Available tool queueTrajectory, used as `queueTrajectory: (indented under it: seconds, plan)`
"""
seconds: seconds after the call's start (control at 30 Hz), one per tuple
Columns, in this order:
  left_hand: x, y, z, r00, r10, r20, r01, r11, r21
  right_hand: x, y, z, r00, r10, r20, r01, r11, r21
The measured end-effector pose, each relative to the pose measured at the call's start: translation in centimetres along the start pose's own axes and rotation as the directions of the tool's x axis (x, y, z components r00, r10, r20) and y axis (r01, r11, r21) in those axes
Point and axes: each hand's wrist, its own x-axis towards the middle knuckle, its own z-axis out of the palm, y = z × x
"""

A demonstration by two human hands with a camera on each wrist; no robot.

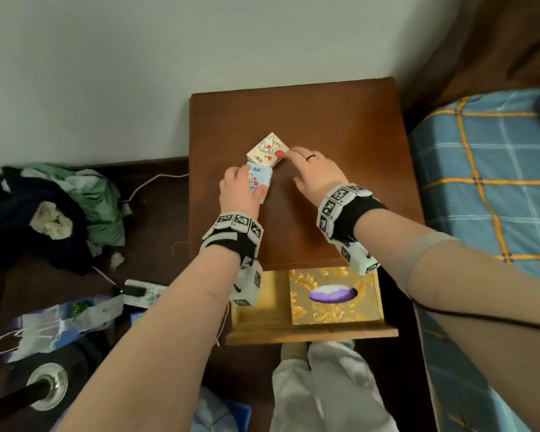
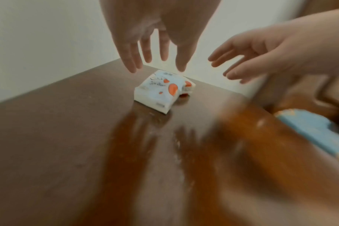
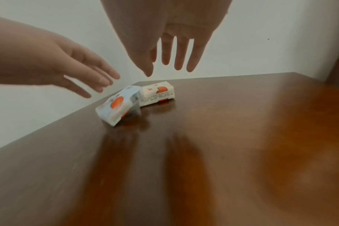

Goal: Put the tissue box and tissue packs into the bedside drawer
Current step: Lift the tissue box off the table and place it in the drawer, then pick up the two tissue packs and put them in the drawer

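Two small tissue packs lie touching on the bedside table top [image 1: 325, 120]: a cream pack [image 1: 267, 149] farther back and a light blue pack [image 1: 261, 179] nearer me. My left hand [image 1: 240, 188] hovers over the blue pack [image 2: 157, 91] with its fingers [image 2: 130, 61] straight and spread. My right hand [image 1: 312, 169] reaches toward the cream pack [image 3: 157, 94] with its fingers [image 3: 179, 61] straight; in the wrist views neither hand touches a pack. The gold tissue box [image 1: 334, 296] lies in the right part of the open drawer [image 1: 262, 310].
A wall stands behind and left of the table. A bed with a blue checked cover [image 1: 487, 182] is on the right. Clothes [image 1: 75, 207], a cable and a plastic bag [image 1: 53, 325] lie on the dark low surface to the left. My knee [image 1: 318, 385] is below the drawer front.
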Motion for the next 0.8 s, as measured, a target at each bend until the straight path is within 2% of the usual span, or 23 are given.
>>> queueTrajectory:
  seconds: [0.13, 0.2, 0.3, 0.4, 0.5, 0.53, 0.6, 0.67, 0.73, 0.8]
  plan:
    - [3.4, -0.2, 0.9, 0.962, -0.226, 0.15, 0.249, 0.955, -0.161, 5.6, -0.9, -0.1, 0.991, -0.045, 0.127, 0.047, 0.999, -0.012]
    - [3.8, -0.6, 1.4, 0.949, -0.243, 0.201, 0.272, 0.953, -0.131, 7.3, -0.9, 0.4, 0.982, -0.066, 0.175, 0.076, 0.996, -0.048]
    - [3.1, -1.3, 2.0, 0.941, -0.264, 0.21, 0.279, 0.96, -0.041, 8.7, -0.8, 1.0, 0.976, -0.066, 0.21, 0.092, 0.989, -0.117]
    - [2.1, -2.2, 1.7, 0.924, -0.277, 0.262, 0.327, 0.929, -0.171, 9.7, -0.9, 0.4, 0.985, -0.03, 0.172, 0.072, 0.967, -0.243]
    - [0.7, -3.0, 0.9, 0.927, -0.287, 0.244, 0.358, 0.869, -0.34, 10.0, -0.4, -0.2, 0.964, 0.098, 0.245, -0.027, 0.96, -0.28]
    - [0.2, -3.1, 0.7, 0.927, -0.295, 0.23, 0.365, 0.846, -0.388, 9.7, -0.1, -0.2, 0.953, 0.154, 0.261, -0.094, 0.969, -0.227]
    - [-0.8, -3.0, 0.3, 0.917, -0.32, 0.237, 0.396, 0.795, -0.46, 8.3, 0.3, 0.1, 0.935, 0.226, 0.273, -0.231, 0.973, -0.016]
    - [-1.5, -3.1, 0.0, 0.911, -0.326, 0.253, 0.411, 0.762, -0.5, 6.3, 0.3, 0.8, 0.936, 0.244, 0.252, -0.301, 0.928, 0.218]
    - [-2.4, -2.8, -0.2, 0.916, -0.307, 0.259, 0.4, 0.746, -0.532, 3.6, -0.1, 1.9, 0.946, 0.247, 0.209, -0.314, 0.855, 0.413]
    - [-3.3, -2.7, -0.2, 0.923, -0.275, 0.268, 0.382, 0.72, -0.579, 0.8, -0.7, 3.4, 0.942, 0.28, 0.184, -0.332, 0.717, 0.613]
